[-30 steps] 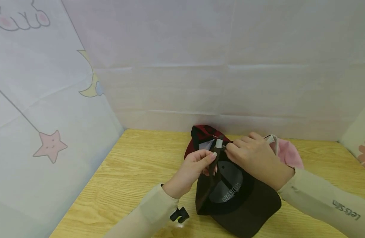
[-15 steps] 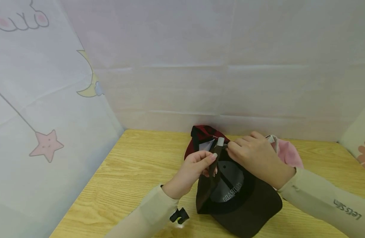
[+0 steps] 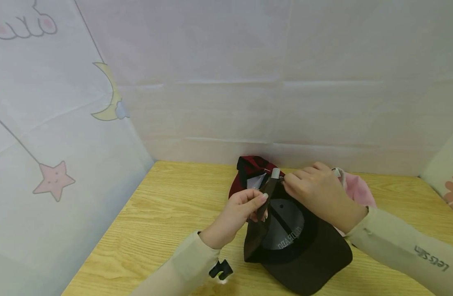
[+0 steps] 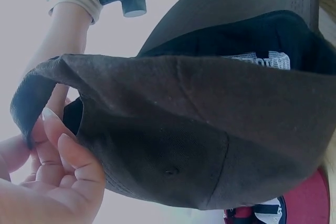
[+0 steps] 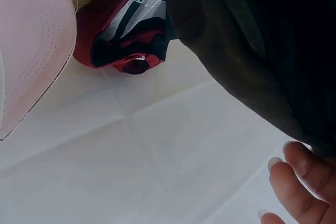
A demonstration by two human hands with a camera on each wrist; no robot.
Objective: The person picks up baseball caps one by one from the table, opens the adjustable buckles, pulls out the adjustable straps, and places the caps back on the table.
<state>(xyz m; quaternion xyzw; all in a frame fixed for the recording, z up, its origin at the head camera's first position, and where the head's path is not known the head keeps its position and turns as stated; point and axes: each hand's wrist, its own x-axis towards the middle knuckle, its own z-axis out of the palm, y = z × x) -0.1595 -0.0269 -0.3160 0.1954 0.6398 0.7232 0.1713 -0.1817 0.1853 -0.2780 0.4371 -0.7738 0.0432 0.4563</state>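
A dark brown baseball cap (image 3: 311, 263) is tilted in the head view, its inside and the back of its lettering facing me and its brim toward the near right. My left hand (image 3: 242, 207) pinches the cap's back strap (image 3: 267, 193) between thumb and fingers. The strap's grey end (image 3: 275, 173) sticks up above those fingertips. My right hand (image 3: 318, 193), fingers curled, grips the cap's rear edge near a small metal buckle (image 3: 281, 179). From the left wrist view the outside of the crown (image 4: 157, 129) shows, with the strap bent in a loop at its left.
Behind the brown cap, a red-and-black cap (image 3: 254, 166) lies on the wooden table (image 3: 167, 197). A pink cap (image 3: 359, 191) sits at the right, partly hidden by my right hand. A pale cloth wall (image 3: 219, 115) rises along the table's back edge.
The strap's grey end has shifted slightly up and to the right, nearer the right fingers. The brown cap has moved a little right. Both hands keep their grips.
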